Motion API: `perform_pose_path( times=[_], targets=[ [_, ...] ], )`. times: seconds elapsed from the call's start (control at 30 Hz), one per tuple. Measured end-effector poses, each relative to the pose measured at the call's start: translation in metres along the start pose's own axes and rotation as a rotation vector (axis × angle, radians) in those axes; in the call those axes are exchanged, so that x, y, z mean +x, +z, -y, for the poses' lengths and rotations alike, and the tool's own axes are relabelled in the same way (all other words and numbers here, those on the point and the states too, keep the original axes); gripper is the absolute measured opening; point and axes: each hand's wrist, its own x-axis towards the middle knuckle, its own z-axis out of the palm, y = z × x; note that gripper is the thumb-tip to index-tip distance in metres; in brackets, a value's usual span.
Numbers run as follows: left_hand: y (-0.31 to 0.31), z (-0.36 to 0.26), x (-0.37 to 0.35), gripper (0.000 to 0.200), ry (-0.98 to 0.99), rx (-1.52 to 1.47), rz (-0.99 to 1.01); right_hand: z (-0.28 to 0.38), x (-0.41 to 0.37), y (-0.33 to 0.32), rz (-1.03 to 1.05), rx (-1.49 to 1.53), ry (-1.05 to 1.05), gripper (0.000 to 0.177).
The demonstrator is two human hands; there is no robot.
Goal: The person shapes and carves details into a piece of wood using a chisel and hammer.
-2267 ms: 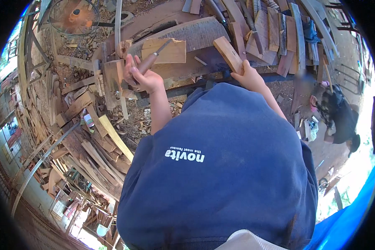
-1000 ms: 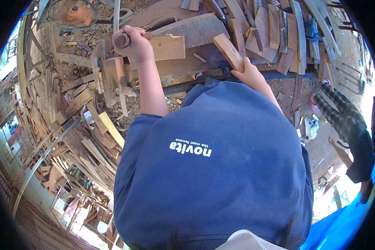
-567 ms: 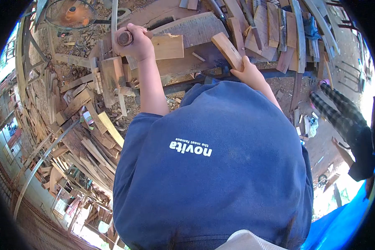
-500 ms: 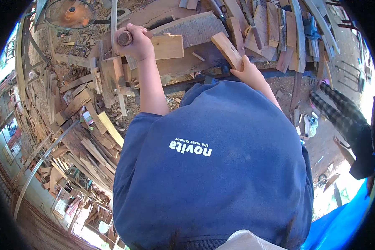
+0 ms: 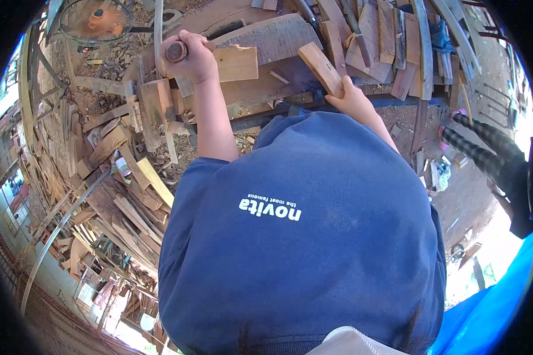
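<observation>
My left hand is closed around a thick, round wooden handle, whose blunt end points up at me. Whatever lies at its lower end is hidden by my fist. Just right of that fist is a light board with a chipped upper edge, lying on the workbench. My right hand grips the near end of a rectangular wooden block, held tilted over the bench and apart from the left hand.
A wide rough slab lies behind the light board. Several planks are stacked at the right. Scrap wood piles up on the left. A round wire-guarded fan stands at far left. Another person's checked trouser legs show at right.
Both hands keep their grips and almost the same positions. The view shifts slightly. At right, the other person's legs and body have moved a little.
</observation>
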Motion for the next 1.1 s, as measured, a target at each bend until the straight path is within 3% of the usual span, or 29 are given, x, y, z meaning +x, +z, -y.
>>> perform_pose_path(
  times=[1.1],
  targets=[
    [-0.004,0.004,0.001,0.014,0.055,-0.028,-0.037,-0.007,0.007,0.005,0.003,-0.009,-0.015,0.057]
  ],
)
